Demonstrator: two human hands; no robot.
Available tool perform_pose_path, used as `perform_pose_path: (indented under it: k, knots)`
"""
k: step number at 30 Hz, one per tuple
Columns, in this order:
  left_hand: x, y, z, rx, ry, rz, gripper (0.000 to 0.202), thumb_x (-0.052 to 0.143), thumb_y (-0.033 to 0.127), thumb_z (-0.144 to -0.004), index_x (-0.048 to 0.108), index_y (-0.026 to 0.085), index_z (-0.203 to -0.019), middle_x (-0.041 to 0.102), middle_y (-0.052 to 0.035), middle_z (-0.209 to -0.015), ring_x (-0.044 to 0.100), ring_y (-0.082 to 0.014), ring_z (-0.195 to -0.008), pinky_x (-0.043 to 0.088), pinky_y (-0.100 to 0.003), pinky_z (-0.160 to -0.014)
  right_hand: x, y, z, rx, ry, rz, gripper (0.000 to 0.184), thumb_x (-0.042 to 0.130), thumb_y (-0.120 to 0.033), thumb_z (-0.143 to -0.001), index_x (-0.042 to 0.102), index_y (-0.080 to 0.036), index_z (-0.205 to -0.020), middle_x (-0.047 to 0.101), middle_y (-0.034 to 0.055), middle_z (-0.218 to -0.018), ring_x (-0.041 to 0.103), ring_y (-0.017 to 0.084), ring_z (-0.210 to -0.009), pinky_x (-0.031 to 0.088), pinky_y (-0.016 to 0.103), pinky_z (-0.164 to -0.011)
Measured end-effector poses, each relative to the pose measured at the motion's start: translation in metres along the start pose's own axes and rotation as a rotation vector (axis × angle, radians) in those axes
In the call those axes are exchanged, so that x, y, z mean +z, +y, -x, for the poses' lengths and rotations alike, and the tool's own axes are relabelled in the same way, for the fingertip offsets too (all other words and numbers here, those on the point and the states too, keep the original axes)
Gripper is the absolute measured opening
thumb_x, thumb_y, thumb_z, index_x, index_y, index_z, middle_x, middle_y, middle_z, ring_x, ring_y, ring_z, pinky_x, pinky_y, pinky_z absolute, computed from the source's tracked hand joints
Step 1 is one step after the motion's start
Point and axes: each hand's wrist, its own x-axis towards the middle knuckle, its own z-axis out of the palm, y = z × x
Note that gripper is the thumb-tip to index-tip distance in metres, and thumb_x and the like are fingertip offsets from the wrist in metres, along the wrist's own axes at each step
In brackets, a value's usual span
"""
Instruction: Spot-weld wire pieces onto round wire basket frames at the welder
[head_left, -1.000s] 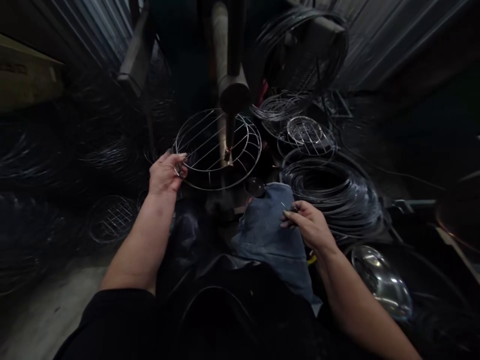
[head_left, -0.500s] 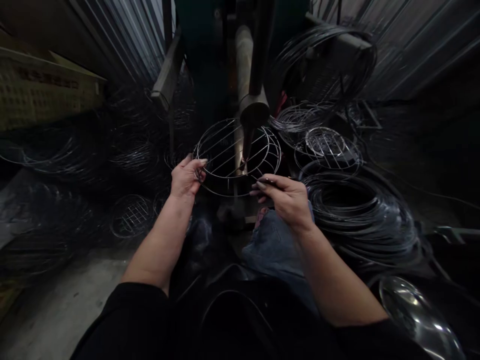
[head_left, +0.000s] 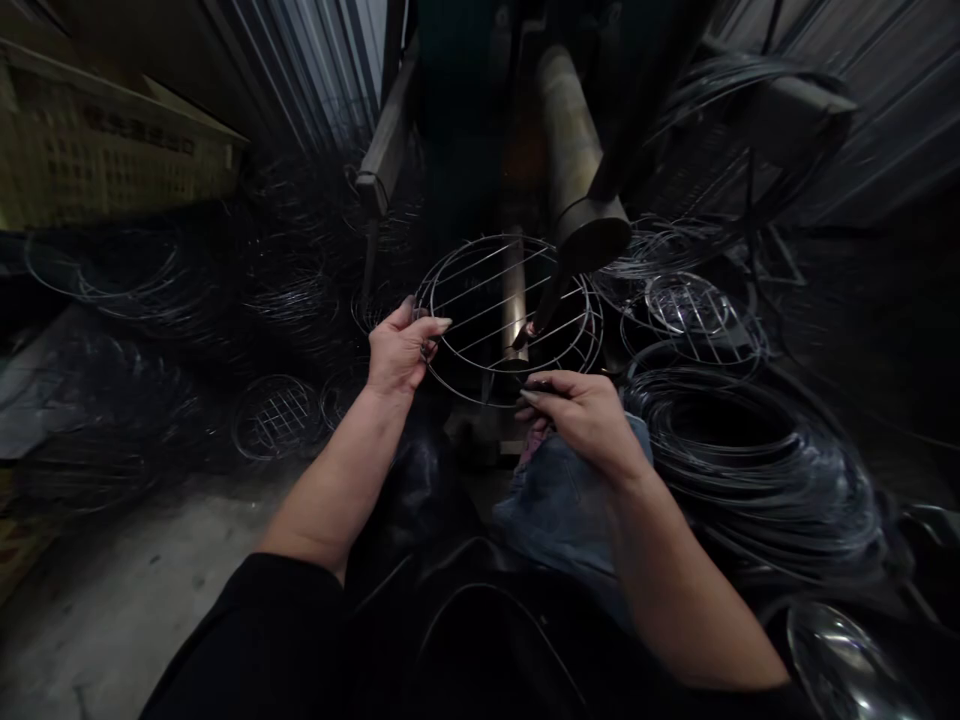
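A round wire basket frame [head_left: 480, 290] sits on the post of a welding machine, under its slanted electrode tip [head_left: 540, 315]. My left hand [head_left: 401, 350] pinches the frame's left rim. My right hand [head_left: 581, 410] is closed at the frame's front rim, fingers pinched around a thin dark wire piece there. A blue cloth [head_left: 562, 505] lies on my lap below the right hand.
A big coil of dark wire [head_left: 750, 470] lies at the right, with finished wire grids [head_left: 694, 315] behind it. More wire rings and grids [head_left: 277, 415] pile up at the left. A shiny metal bowl [head_left: 847, 665] sits low right. Corrugated walls close the back.
My right hand came up from the blue cloth on my lap to the frame's front rim. The view swung left, and my left hand kept its hold on the rim.
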Motion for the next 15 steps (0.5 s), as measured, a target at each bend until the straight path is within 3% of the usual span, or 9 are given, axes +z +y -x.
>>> perform_pose_path:
  k: [5,15]
  knots:
    - [-0.001,0.003,-0.002,0.02,-0.009,0.006,0.047,0.08,0.011,-0.043,0.062,0.014,-0.087,0.056,0.0036,-0.071,0.052,-0.0049,-0.051,0.035,-0.017,-0.042,0.01,0.003,0.002,-0.013,0.182,-0.112,0.019,0.07,-0.03,-0.069,0.066,-0.014,-0.078,0.066,0.0018,-0.064,0.067,0.017,-0.053,0.048,0.019,-0.039]
    - [-0.001,0.001,-0.022,-0.022,-0.012,0.008,0.053,0.079,0.009,-0.044,0.063,0.015,-0.094,0.058,0.0041,-0.064,0.051,-0.0062,-0.047,0.035,-0.018,-0.041,0.02,0.014,0.0,-0.108,0.272,-0.209,0.018,0.072,-0.029,-0.072,0.065,-0.015,-0.08,0.067,0.0014,-0.067,0.069,0.017,-0.056,0.05,0.019,-0.042]
